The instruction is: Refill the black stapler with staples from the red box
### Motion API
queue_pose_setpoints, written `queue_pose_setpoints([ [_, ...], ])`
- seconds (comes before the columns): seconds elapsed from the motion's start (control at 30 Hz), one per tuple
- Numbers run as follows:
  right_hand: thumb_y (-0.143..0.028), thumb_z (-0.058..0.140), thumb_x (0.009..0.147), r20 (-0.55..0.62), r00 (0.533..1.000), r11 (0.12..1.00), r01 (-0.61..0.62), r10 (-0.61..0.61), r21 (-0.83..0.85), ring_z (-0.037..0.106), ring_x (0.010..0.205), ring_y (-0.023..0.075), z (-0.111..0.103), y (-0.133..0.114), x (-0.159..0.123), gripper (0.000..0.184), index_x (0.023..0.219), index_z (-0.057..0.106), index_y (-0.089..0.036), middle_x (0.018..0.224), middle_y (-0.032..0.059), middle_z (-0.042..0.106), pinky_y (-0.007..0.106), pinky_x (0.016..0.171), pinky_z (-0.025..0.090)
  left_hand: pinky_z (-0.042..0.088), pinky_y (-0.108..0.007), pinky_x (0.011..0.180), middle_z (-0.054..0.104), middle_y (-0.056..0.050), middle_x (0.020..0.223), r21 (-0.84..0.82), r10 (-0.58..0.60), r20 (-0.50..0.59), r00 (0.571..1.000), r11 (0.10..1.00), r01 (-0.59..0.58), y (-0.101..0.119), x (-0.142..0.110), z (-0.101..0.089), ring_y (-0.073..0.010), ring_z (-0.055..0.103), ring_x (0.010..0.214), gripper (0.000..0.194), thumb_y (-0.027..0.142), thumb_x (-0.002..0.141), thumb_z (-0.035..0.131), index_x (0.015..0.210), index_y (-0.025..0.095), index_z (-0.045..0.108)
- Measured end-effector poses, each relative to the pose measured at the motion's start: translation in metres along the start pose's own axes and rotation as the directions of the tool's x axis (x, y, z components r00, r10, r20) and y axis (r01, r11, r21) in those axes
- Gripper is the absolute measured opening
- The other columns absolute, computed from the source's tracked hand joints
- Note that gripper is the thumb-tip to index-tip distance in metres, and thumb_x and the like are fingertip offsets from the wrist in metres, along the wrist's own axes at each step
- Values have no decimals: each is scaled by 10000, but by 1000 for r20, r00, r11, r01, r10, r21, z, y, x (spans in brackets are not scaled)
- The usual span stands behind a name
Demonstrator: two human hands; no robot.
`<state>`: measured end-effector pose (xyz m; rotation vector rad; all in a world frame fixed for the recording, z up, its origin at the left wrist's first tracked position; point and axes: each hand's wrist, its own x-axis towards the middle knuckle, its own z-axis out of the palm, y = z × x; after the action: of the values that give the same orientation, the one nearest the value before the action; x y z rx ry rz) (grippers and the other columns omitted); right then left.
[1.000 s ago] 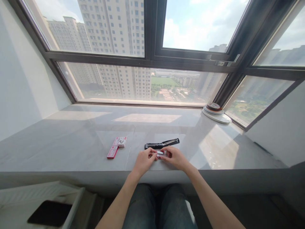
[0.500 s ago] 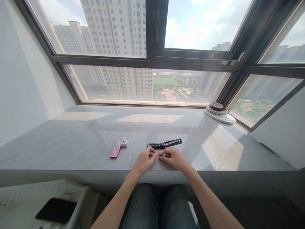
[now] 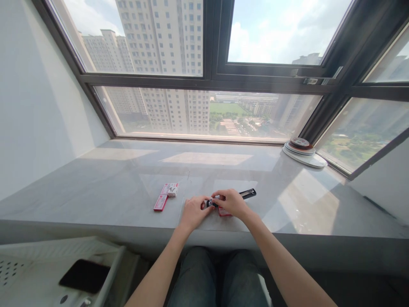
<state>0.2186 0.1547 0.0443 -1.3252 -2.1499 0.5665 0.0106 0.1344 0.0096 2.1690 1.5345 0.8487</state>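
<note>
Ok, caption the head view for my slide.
Left hand and right hand at a black stapler on a partly sunlit ledge, small boxes to their left.

The right grip (image 3: pixel 232 203) hides parts of the black stapler (image 3: pixel 248 194) and red box (image 3: pixel 225 212).

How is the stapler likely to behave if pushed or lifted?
The stapler should feel stiff: its exposed end juts straight past the right hand. It seems more likely to slide or swivel than roll, being long and narrow on a glossy sill. Metal glints along it, so it may be fairly heavy for its slim size.
</note>
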Motion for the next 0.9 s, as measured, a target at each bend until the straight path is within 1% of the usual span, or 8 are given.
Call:
queue_pose_setpoints([
  [0.13, -469, 671, 917, 46, 999, 1000, 9, -9, 0, 505, 580, 136, 3, 0, 2, 258, 1015, 802, -269, 629, -18, 609, 249, 574, 296, 327, -296, 735, 638, 19, 747, 2, -6, 1, 1000, 1000, 6, 0, -2, -1, -194, 595, 804, 294, 518, 857, 682, 1072, 323, 730],
  [0.4, -475, 676, 909, 38, 999, 1000, -4, 4, -20, 548, 619, 151, 3, -2, -1, 259, 1020, 807, -281, 668, -4, 659, 252, 592, 320, 327, -302, 736, 642, 16, 741, -14, -11, 8, 1000, 1000, 11, 0, -2, -2, -198, 599, 795, 280, 509, 856, 679, 1052, 315, 728],
  [0.67, -494, 655, 922, 19, 999, 999, -29, 30, -22, 551, 611, 156, 4, -2, -6, 292, 1055, 809, -285, 654, 2, 657, 249, 595, 334, 328, -303, 741, 646, 12, 736, -21, -18, 0, 1000, 1000, 18, 0, -2, -3, -205, 605, 802, 285, 510, 851, 680, 1048, 310, 729],
  [0.9, -498, 646, 927, 24, 1000, 999, -13, 14, -45, 542, 610, 154, 4, -1, -5, 291, 1054, 813, -298, 654, 0, 658, 249, 585, 317, 345, -310, 748, 656, 2, 743, -19, -33, 5, 999, 999, 33, 0, -2, -3, -211, 616, 817, 316, 527, 844, 672, 1059, 303, 729],
])
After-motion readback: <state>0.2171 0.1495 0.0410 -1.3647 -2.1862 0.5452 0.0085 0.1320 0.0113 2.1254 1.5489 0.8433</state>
